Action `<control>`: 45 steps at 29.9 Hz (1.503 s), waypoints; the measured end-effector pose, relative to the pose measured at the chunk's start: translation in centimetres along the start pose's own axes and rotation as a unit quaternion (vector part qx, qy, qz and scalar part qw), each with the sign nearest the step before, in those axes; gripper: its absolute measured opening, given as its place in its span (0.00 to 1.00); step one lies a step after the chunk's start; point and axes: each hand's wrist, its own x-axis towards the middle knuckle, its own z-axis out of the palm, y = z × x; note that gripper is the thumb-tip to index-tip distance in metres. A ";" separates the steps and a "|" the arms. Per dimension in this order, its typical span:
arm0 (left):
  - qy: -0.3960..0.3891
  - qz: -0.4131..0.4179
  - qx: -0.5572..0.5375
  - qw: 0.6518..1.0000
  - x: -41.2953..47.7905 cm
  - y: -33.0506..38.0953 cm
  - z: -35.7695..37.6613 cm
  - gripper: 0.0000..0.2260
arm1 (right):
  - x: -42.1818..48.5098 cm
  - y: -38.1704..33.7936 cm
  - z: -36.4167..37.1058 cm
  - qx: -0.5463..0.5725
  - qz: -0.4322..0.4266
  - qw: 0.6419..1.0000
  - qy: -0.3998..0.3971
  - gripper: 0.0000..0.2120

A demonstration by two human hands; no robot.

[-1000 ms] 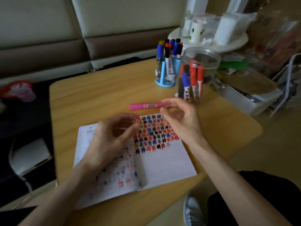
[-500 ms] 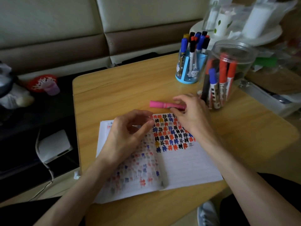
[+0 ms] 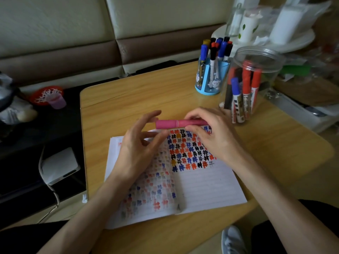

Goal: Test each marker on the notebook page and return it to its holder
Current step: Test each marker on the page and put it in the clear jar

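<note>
A pink marker [image 3: 169, 124] lies level just above the top edge of the open notebook [image 3: 207, 186], cap end to the left. My right hand [image 3: 211, 133] pinches its right part between thumb and fingers. Beside the cap end hovers my left hand [image 3: 141, 145], fingers loosely spread, its fingertips close to the cap; whether they touch it is unclear. The page carries rows of coloured hash marks. Behind stand a blue holder [image 3: 211, 83] with several markers and a clear jar [image 3: 251, 85] holding more.
The wooden table [image 3: 139, 99] ends at the left, where a dark shelf carries a white box [image 3: 58, 165] and a red bowl [image 3: 45, 95]. A white tray [image 3: 308, 114] and clutter sit right of the jar.
My right hand has taken hold of the pink marker and lifted it toward the notebook's top edge. My left hand has risen toward its cap end. The camera has shifted left.
</note>
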 end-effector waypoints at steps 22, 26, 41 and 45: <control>-0.137 0.040 -0.004 0.990 -0.3 2.6 4.4 0.08 | -5.8 -2.0 -4.3 0.472 0.259 0.843 0.025 0.07; -0.159 0.051 0.009 0.986 0.1 3.1 4.8 0.07 | -6.1 -1.8 -4.8 0.467 0.239 0.851 0.029 0.07; -0.120 0.053 -0.032 0.991 -0.1 3.1 6.2 0.10 | -7.0 -1.8 -3.9 0.456 0.253 0.849 0.086 0.16; -0.104 0.069 -0.006 0.992 -0.3 3.3 6.2 0.11 | -6.9 -1.9 -3.6 0.451 0.253 0.850 0.100 0.15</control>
